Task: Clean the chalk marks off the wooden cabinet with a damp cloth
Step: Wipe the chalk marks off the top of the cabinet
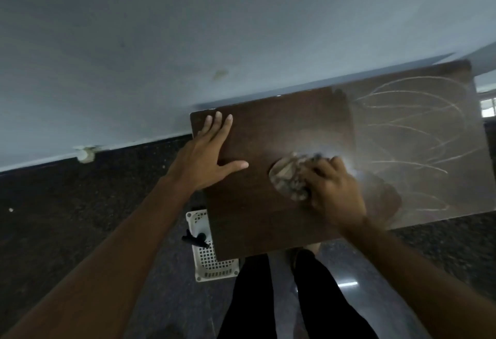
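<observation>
- Your left hand (208, 150) lies flat on the left end of the cabinet top (255, 217), fingers straight and close together, thumb stretched out to the right.
- Below that end, a white slotted basket (212, 258) sits on the dark floor (67, 204), partly under the cabinet, with a small black object across its rim.
- Near the middle of the top, your right hand (332, 191) presses down on the crumpled cloth (288, 180), fingers curled over its right side; the cloth is blurred.
- The left half of the top looks dark and clean.
- The chalk marks (408, 123), pale curved lines, cover the right half, beyond your right hand.
- Your dark trouser legs (295, 298) stand below the cabinet's near edge.
</observation>
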Demonstrator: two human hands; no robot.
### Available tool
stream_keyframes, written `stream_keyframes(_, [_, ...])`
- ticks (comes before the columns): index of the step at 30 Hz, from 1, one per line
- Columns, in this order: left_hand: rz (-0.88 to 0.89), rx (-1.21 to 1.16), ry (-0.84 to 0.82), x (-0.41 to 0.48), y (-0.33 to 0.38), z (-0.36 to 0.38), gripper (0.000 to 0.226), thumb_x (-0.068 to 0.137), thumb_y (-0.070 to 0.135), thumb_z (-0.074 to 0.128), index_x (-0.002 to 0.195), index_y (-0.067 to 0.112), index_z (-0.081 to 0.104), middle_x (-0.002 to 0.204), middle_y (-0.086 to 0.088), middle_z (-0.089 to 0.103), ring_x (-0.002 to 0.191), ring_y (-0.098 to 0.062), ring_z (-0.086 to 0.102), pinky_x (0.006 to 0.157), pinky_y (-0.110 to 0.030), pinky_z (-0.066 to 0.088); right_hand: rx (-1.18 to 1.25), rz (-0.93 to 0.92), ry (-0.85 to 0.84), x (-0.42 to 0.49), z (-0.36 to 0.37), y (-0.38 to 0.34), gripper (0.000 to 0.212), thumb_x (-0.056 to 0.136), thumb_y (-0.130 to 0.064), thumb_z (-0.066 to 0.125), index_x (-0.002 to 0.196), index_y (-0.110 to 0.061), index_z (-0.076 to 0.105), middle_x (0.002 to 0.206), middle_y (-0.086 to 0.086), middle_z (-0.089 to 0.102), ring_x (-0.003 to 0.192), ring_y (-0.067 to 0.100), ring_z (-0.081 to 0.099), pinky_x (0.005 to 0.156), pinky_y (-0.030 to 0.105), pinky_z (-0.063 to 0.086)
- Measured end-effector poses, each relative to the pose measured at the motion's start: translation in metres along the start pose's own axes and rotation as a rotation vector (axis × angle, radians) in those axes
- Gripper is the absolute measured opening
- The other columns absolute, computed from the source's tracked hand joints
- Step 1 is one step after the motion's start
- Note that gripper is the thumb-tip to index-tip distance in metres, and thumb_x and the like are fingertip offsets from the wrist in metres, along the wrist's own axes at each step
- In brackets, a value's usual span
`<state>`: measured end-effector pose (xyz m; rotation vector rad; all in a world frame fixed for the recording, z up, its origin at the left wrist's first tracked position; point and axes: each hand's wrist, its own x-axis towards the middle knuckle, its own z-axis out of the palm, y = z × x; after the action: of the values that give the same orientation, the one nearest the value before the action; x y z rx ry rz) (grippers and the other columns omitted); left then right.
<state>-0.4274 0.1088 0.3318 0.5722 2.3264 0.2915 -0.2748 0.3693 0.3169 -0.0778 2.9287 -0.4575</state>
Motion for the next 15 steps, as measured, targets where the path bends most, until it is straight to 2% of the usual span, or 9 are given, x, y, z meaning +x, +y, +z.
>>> stream_keyframes(2, [-0.018,0.051,-0.086,0.0,0.005,-0.004,0.132,0.069,0.077,0.066,0.157,0.027,-0.018,0.163,0.0,-0.028,0.152,-0.02,-0.02,0.122,-0.052,0.017,0.001,0.165,0.029,0.026,-0.011,0.024,0.043,0.072,-0.007,0.078,0.114,-0.013,0.069,0.111,0.012,0.062,0.094,0.036,0.049,0.058,0.041,0.053])
stream_keyframes(4, [-0.012,0.124,-0.134,-0.001,0.008,0.001,0.15,0.057,0.071,0.08,0.154,0.023,-0.024,0.157,-0.003,-0.039,0.148,-0.025,-0.03,0.121,-0.052,0.015,0.017,0.363,0.114,0.062,-0.016,0.03,0.039,0.081,-0.007,0.067,0.12,-0.014,0.068,0.111,0.013,0.061,0.098,0.037,0.048,0.068,0.041,0.051])
stream_keyframes(6, [-0.01,0.175,-0.139,-0.002,0.012,0.01,0.161,0.051,0.064,0.088,0.151,0.019,-0.03,0.153,-0.007,-0.046,0.145,-0.03,-0.036,0.121,-0.054,0.011,0.03,0.53,0.198,0.094,-0.016,0.018,0.043,0.079,-0.006,0.06,0.12,-0.017,0.068,0.113,0.011,0.061,0.104,0.037,0.047,0.076,0.038,0.046])
stream_keyframes(8, [-0.018,0.179,-0.12,-0.001,0.014,0.015,0.165,0.047,0.06,0.091,0.149,0.017,-0.032,0.151,-0.01,-0.048,0.143,-0.032,-0.038,0.122,-0.056,0.006,0.052,0.594,0.227,0.114,-0.016,-0.004,0.045,0.08,-0.006,0.058,0.122,-0.02,0.067,0.118,0.009,0.059,0.11,0.036,0.046,0.074,0.037,0.047])
stream_keyframes(10, [-0.035,0.184,-0.122,0.0,0.015,0.015,0.166,0.045,0.059,0.091,0.146,0.017,-0.034,0.149,-0.01,-0.049,0.142,-0.032,-0.039,0.121,-0.055,0.004,0.074,0.503,0.193,0.116,-0.014,-0.025,0.044,0.082,-0.007,0.06,0.123,-0.021,0.066,0.12,0.008,0.058,0.112,0.036,0.046,0.069,0.038,0.05])
stream_keyframes(12, [-0.045,0.198,-0.125,0.0,0.014,0.015,0.168,0.043,0.06,0.091,0.146,0.015,-0.034,0.147,-0.009,-0.051,0.141,-0.032,-0.04,0.121,-0.055,0.003,0.063,0.285,0.116,0.101,-0.01,-0.035,0.045,0.079,-0.009,0.07,0.123,-0.019,0.066,0.116,0.007,0.06,0.107,0.035,0.05,0.061,0.037,0.052])
stream_keyframes(14, [-0.03,0.207,-0.132,0.0,0.014,0.015,0.169,0.04,0.063,0.09,0.147,0.014,-0.032,0.148,-0.01,-0.049,0.141,-0.033,-0.039,0.121,-0.057,0.003,0.051,0.121,0.062,0.078,-0.008,-0.023,0.048,0.074,-0.01,0.076,0.12,-0.016,0.067,0.11,0.007,0.06,0.098,0.034,0.053,0.053,0.036,0.052])
stream_keyframes(15, [-0.029,0.213,-0.136,0.0,0.014,0.015,0.169,0.04,0.064,0.089,0.147,0.013,-0.031,0.148,-0.011,-0.049,0.141,-0.034,-0.039,0.121,-0.057,0.003,0.051,0.108,0.053,0.067,-0.009,-0.01,0.048,0.072,-0.011,0.077,0.119,-0.016,0.067,0.108,0.007,0.061,0.096,0.035,0.054,0.05,0.036,0.051])
